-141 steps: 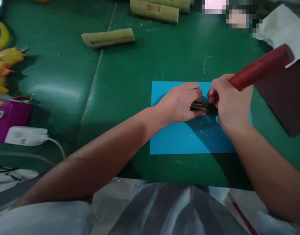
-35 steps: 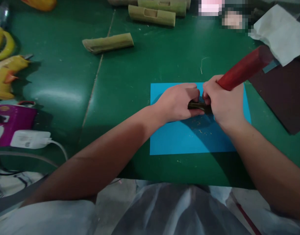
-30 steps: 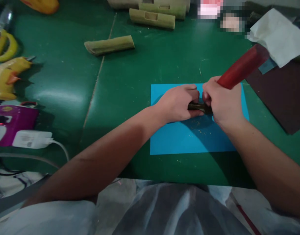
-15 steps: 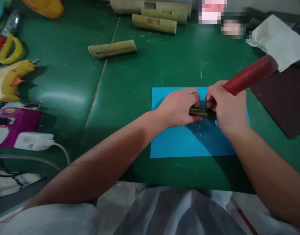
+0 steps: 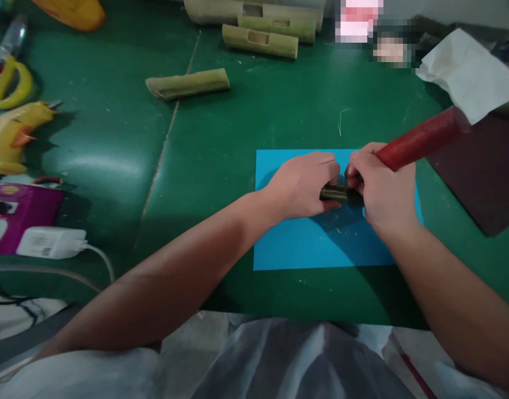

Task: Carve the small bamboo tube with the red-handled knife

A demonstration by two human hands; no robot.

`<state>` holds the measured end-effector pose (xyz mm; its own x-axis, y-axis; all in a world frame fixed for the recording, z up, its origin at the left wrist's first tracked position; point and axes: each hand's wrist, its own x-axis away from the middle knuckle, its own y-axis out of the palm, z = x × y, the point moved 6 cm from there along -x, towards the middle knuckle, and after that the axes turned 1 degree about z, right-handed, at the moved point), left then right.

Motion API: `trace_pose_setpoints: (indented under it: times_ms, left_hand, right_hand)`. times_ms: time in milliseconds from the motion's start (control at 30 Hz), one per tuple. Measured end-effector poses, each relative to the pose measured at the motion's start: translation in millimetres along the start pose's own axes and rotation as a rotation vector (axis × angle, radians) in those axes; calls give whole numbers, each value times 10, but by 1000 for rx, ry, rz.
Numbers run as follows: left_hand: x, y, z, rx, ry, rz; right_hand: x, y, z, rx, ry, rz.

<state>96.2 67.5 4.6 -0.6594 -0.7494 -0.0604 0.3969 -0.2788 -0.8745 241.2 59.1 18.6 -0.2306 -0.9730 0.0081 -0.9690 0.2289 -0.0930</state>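
My left hand is closed around a short, dark bamboo piece and presses it down on a blue sheet. Only a stretch of the bamboo shows between my two hands. My right hand grips a tool with a thick red handle, which slants up to the right. The tool's working end is hidden by my fingers at the bamboo's right end. Small pale shavings lie on the sheet just below.
Several cut bamboo tubes lie at the back; another bamboo piece rests left of centre. A yellow glue gun, scissors and a purple power block line the left. Sandpaper-like dark sheet and white tissue lie right.
The outer end of the red handle has dipped lower, and my right hand has tilted slightly with it. My left hand keeps its hold on the bamboo.
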Motion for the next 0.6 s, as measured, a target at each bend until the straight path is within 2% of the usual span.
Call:
trace_pose_setpoints:
  times_ms: [333, 500, 600]
  left_hand:
    - [17, -16, -30, 47, 54, 85]
    - [-3, -4, -80, 97, 31, 42]
    - [-7, -13, -62, 87, 41, 36]
  right_hand:
    - [22, 74, -32, 141, -96, -3]
    - [9, 93, -42, 51, -26, -43]
    - [-9, 43, -52, -17, -41, 14]
